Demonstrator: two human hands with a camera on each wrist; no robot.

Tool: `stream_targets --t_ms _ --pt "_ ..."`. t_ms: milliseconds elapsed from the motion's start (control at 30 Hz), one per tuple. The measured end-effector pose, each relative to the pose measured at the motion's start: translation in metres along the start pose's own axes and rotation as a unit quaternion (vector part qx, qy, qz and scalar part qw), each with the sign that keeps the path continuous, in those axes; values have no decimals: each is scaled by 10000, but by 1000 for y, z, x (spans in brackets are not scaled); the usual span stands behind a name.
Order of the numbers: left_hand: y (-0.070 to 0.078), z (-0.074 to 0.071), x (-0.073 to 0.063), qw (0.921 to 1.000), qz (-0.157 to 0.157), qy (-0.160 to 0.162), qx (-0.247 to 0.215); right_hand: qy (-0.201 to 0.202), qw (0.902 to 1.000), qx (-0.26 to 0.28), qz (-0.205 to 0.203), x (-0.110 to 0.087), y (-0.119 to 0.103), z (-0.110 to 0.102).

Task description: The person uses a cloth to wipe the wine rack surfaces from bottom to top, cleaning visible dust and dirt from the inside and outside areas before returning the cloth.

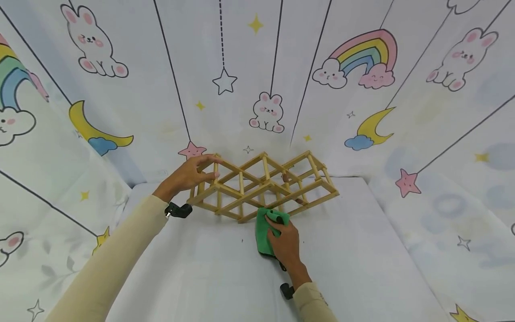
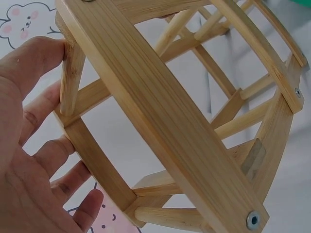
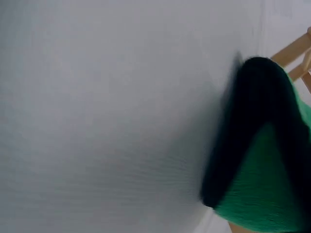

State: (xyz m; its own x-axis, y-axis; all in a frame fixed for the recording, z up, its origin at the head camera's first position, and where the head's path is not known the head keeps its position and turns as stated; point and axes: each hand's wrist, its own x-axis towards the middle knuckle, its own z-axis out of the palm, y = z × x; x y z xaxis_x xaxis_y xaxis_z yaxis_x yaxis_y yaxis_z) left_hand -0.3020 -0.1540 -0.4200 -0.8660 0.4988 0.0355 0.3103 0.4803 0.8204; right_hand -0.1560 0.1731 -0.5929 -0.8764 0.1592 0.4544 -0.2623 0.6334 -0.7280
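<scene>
A light wooden folding lattice rack (image 1: pixel 241 183) of slats and round dowels stands spread out toward the back of the table. My left hand (image 1: pixel 187 175) grips its left end, thumb and fingers about an upright dowel. The left wrist view shows the fingertips against the dowel and end slats, with a wide slat (image 2: pixel 155 116) crossing in front. In my right hand (image 1: pixel 286 241) is a bunched green cloth (image 1: pixel 263 235) with dark edging, pinched at the rack's lower front edge. The right wrist view shows the cloth (image 3: pixel 262 194) close up and hides the fingers.
The table (image 1: pixel 193 273) has a white cover. Behind and at both sides hangs a white backdrop (image 1: pixel 249 49) printed with rabbits, stars, moons and rainbows, close behind the rack. A small black camera (image 1: pixel 179 210) sits on the left wrist and another (image 1: pixel 287 290) on the right.
</scene>
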Motion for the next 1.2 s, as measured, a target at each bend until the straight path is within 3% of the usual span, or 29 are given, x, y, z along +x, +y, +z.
stream_targets --t_ms 33,100,200,300,400,533,667,767,800,867,933,1033,1100,1200 --pt "1 0 1 10000 -1 19 11 84 9999 87 -107 -1 0 -1" --pt "2 1 0 9999 -39 64 90 645 9967 249 -420 -1 2 -5" --pt "7 3 -3 9990 -175 219 337 1677 9813 473 -821 5 6 -13" --pt "13 10 -10 9951 -338 515 769 2425 9651 514 -840 14 13 -24" --pt "21 20 -20 9893 -406 862 1108 2719 9590 467 -648 24 19 -34" --pt "25 35 -36 9889 -275 1082 976 2259 9731 387 -246 34 24 -40" --pt "21 50 -42 9902 -185 1247 606 1059 9935 -151 383 34 28 -49" --pt "21 56 -43 9887 -178 1394 521 168 9927 -859 831 30 27 -64" --pt "21 57 -43 9882 -180 1424 536 66 9909 -997 898 28 25 -69" --pt "22 57 -42 9870 -155 1465 647 219 9915 -984 818 26 23 -77" --pt "22 57 -41 9857 -130 1503 751 753 9941 -545 554 27 22 -79" --pt "22 55 -41 9851 -142 1515 806 1441 9895 -85 49 35 24 -76" --pt "21 54 -41 9853 -202 1495 804 1267 9917 -184 70 38 27 -71" --pt "20 54 -42 9865 -321 1394 794 586 9941 -722 552 35 29 -68"
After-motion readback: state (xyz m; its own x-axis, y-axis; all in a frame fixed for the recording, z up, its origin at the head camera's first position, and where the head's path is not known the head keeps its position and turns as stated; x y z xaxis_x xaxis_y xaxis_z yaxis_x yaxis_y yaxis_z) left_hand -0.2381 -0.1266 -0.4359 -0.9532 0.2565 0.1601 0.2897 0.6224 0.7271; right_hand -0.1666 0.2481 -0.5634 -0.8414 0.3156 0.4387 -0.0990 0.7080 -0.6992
